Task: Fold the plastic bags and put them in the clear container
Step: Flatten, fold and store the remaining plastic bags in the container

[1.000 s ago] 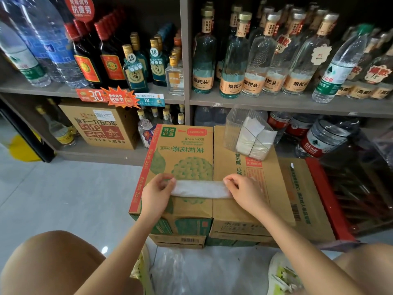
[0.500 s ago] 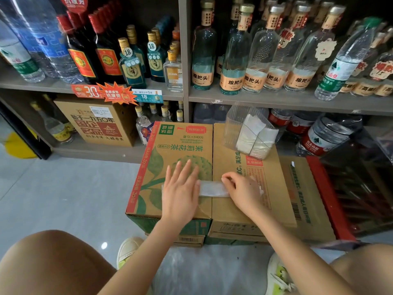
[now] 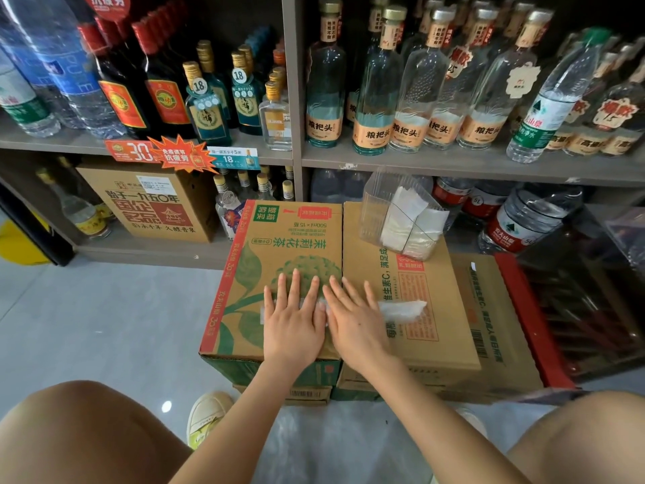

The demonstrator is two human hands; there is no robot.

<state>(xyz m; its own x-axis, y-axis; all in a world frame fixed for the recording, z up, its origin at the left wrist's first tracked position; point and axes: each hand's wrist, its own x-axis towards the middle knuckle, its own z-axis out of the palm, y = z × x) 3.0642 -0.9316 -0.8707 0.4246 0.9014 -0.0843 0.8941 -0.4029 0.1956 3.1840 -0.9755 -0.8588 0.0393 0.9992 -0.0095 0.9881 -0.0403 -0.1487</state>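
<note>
A narrow folded strip of clear plastic bag (image 3: 401, 308) lies across two cardboard boxes (image 3: 412, 284). My left hand (image 3: 293, 319) lies flat on its left part with straight, spread fingers. Beside it, my right hand (image 3: 356, 319) presses flat on the middle of the strip, and the strip's right end sticks out past it. The clear container (image 3: 380, 200) stands at the far end of the right box, with several folded bags (image 3: 412, 225) inside it.
Shelves of glass and water bottles (image 3: 377, 85) rise right behind the boxes. A brown carton (image 3: 150, 204) sits on the lower shelf at left. A red crate edge (image 3: 527, 319) borders the boxes on the right. Loose plastic (image 3: 331, 445) lies on the grey floor between my knees.
Both hands pinched the strip's ends a second ago. They have since opened and come together, and now lie flat side by side on the strip.
</note>
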